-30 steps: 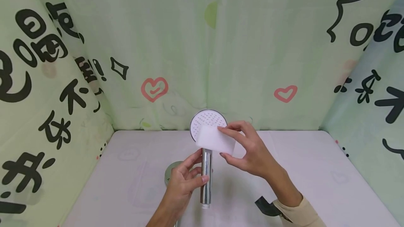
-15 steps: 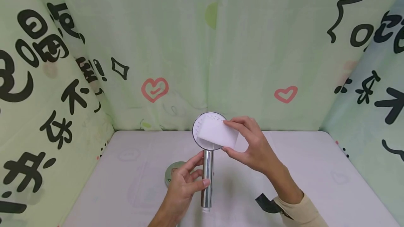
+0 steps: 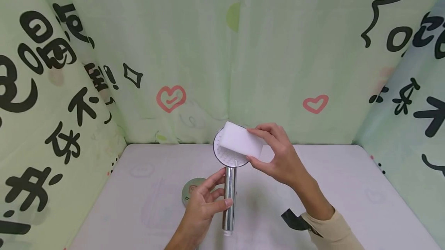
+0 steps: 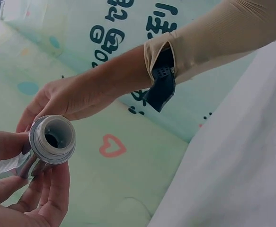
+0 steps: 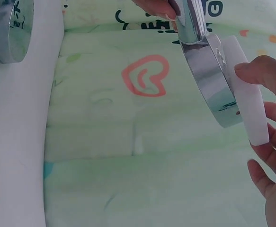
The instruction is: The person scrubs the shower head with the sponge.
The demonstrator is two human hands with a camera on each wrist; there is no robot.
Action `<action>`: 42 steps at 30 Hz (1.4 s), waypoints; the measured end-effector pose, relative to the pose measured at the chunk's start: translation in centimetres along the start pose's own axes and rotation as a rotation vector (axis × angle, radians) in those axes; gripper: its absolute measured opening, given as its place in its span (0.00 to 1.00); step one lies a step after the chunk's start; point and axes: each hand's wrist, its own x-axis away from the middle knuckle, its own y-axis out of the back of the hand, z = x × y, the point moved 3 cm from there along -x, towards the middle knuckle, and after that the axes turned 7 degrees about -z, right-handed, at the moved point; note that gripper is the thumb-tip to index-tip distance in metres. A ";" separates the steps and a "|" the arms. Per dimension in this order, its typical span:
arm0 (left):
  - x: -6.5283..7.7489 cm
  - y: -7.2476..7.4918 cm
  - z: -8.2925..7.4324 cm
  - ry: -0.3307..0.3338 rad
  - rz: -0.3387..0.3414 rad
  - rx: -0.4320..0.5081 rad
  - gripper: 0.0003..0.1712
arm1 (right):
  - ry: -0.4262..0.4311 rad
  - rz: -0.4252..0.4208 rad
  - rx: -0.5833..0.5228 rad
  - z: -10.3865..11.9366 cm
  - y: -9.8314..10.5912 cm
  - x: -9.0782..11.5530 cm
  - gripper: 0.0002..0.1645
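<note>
My left hand (image 3: 205, 207) grips the chrome handle of a handheld shower head (image 3: 229, 199), which stands upright over the white table, its spray face towards me. The threaded, hollow end of the handle shows in the left wrist view. A white sponge block (image 3: 241, 140) is pinched between the thumb and fingers of my right hand (image 3: 278, 157). It lies tilted across the upper right of the spray face and hides many of the nozzles. From the side, in the right wrist view, the sponge (image 5: 246, 94) is flat along the face of the shower head (image 5: 211, 80).
Behind my left hand on the white table (image 3: 156, 165) is a round, shiny, mirror-like disc (image 3: 191, 188). Pale green printed cloth (image 3: 194, 49) surrounds the table at the back and both sides. A black strap (image 3: 293, 220) sticks out from my right sleeve.
My right hand has moved the sponge up across the spray face, from its lower edge to its top. The shower head and my left hand have shifted slightly down and right.
</note>
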 end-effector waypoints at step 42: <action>-0.4 -0.2 0.0 -0.019 -0.009 -0.019 0.43 | 0.028 0.084 -0.059 0.4 -0.3 0.6 0.39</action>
